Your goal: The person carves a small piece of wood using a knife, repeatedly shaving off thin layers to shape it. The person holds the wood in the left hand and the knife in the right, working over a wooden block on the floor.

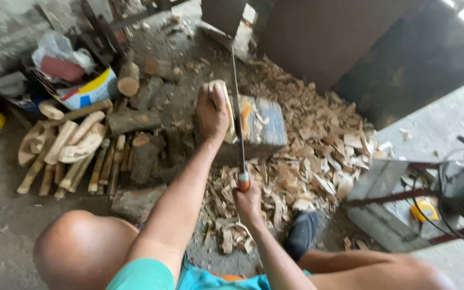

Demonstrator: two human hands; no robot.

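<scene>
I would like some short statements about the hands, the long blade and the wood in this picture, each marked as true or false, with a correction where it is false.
1. The left hand holds a pale piece of wood upright on the chopping block. True.
2. The right hand grips the handle of a long machete. True.
3. The machete lies flat on the floor, apart from both hands. False: it is held in the right hand, its blade stretching over the block beside the wood piece.
4. Wood chips cover the ground around the block. True.
5. The pile of branches and logs lies to the right of the block. False: it lies on the left.
</scene>
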